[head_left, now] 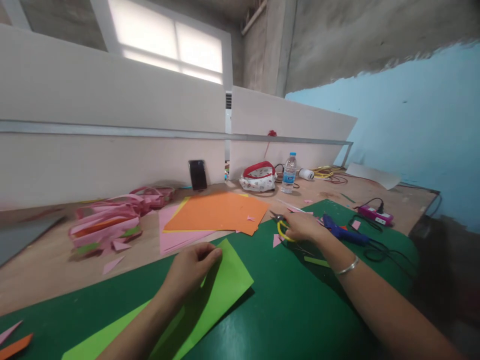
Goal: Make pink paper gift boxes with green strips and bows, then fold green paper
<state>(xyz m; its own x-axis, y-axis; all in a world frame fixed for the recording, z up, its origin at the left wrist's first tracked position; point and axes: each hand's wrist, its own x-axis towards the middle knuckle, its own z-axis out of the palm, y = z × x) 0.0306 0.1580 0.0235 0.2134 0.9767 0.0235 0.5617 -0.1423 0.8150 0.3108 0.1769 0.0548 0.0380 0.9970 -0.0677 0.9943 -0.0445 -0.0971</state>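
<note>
My left hand (191,270) rests on a light green paper sheet (225,285) lying on the dark green mat (292,310), fingers pinching its upper edge. My right hand (303,226) reaches forward and closes around the yellow handles of scissors (281,227) lying on the mat; the blades point away toward the orange paper. A silver bangle sits on my right wrist.
Orange sheets (221,212) and pink sheets (176,235) lie beyond the mat. Pink paper strips (108,222) pile at the left. A blue glue gun (343,232), a power strip (375,216), a water bottle (289,173), a pouch (258,177) and a phone (197,175) stand further back.
</note>
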